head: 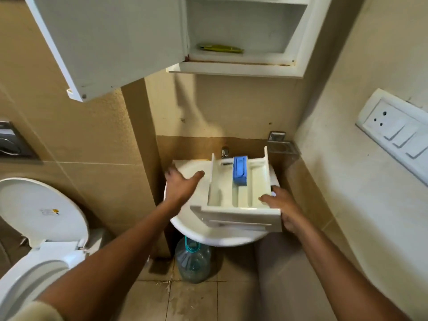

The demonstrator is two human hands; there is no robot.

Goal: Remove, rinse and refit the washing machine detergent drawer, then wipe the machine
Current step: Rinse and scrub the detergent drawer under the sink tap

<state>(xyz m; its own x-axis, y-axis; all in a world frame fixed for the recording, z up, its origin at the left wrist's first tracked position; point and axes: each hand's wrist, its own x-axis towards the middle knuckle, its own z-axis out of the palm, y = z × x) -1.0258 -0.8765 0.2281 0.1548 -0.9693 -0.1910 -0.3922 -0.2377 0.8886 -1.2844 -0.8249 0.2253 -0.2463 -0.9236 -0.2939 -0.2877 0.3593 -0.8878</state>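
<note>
My right hand (286,208) is clamped on the front right corner of the detergent drawer (240,218), thumb over the top edge and fingers underneath, so it alone carries the weight. My left hand (179,186) is spread flat and holds nothing, out over the left side of the wash basin (208,237); whether it touches the rim I cannot tell. The drawer sits tilted across the right half of the basin, its back end up near the tap (224,152), not yet under any water that I can see. The risk, as I judge it, is that one-corner grip: smooth moulded plastic turns slick once wet, and the long tray could twist out of my hand and knock against the hard basin or fall to the tiled floor beside the water bottle (193,260). The blue siphon insert (239,170) might also pop loose. The drawer is cream-white rigid plastic, boxy, split lengthwise by thin walls into narrow channels, with a flat front panel; the basin is glossy, rounded white ceramic.
</note>
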